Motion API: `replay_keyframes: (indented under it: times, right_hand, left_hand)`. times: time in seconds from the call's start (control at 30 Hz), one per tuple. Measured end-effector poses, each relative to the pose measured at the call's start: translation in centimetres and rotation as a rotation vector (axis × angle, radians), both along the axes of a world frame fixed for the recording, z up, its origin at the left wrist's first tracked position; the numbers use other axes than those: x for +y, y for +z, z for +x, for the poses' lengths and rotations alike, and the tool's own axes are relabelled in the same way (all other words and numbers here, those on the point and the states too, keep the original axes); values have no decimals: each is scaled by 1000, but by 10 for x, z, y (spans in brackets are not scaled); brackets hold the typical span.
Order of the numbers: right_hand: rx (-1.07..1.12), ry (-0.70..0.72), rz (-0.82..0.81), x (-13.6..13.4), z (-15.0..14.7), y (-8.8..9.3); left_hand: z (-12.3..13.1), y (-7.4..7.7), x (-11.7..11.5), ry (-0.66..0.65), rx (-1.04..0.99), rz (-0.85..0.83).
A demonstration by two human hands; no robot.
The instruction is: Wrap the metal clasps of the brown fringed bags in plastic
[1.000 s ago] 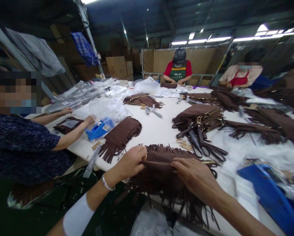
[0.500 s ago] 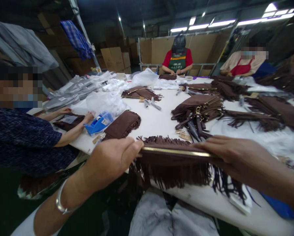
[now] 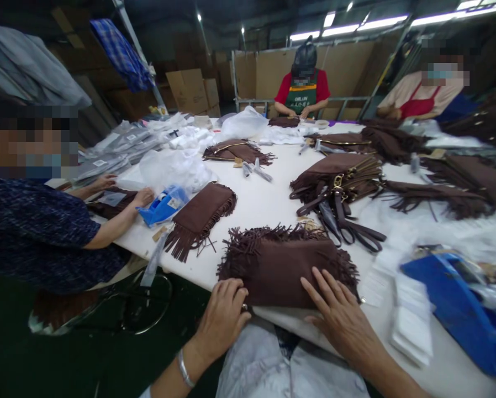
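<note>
A dark brown fringed clutch bag (image 3: 285, 271) lies flat at the table's near edge, with fringe along its far side and right end. My left hand (image 3: 227, 309) is bent around its near left corner, the thumb beside a small metal zipper end. My right hand (image 3: 334, 304) rests open on the near right part of the bag, fingers spread. The bag's gold zipper teeth, turned toward my body, are out of sight.
Beyond are another fringed bag (image 3: 206, 210), a blue tape dispenser (image 3: 163, 205) and a pile of bags with wrist straps (image 3: 334, 171). A blue bin (image 3: 459, 309) and folded white papers (image 3: 411, 320) lie at right. Co-workers sit left, opposite and far right.
The bag has come down from being held up by its zippered edge to lying flat on the table. My right hand has let go and spread on it; my left moved to its near corner.
</note>
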State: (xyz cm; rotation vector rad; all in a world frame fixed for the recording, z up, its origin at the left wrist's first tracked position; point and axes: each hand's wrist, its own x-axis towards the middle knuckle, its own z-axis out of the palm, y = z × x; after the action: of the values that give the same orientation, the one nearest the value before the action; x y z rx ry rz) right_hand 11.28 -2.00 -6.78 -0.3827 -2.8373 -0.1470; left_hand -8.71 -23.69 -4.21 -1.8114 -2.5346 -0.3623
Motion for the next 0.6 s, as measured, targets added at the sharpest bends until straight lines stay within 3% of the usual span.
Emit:
replay_keyframes:
  times: [0.1, 0.2, 0.3, 0.47, 0.6]
  right_hand:
    - [-6, -19, -53, 0, -2, -1]
    - [-7, 0, -51, 12, -11, 4]
    - [-19, -1, -26, 28, -20, 3]
    - [8, -127, -16, 49, -30, -8]
    - [-5, -124, -53, 56, -33, -14]
  left_hand:
    - [14, -15, 6, 139, -32, 77]
    - [8, -27, 23, 191, -33, 76]
    - [-14, -33, 44, 130, -43, 67]
    - [-55, -33, 76, -35, -78, 82]
    - [-68, -44, 65, 12, -29, 65]
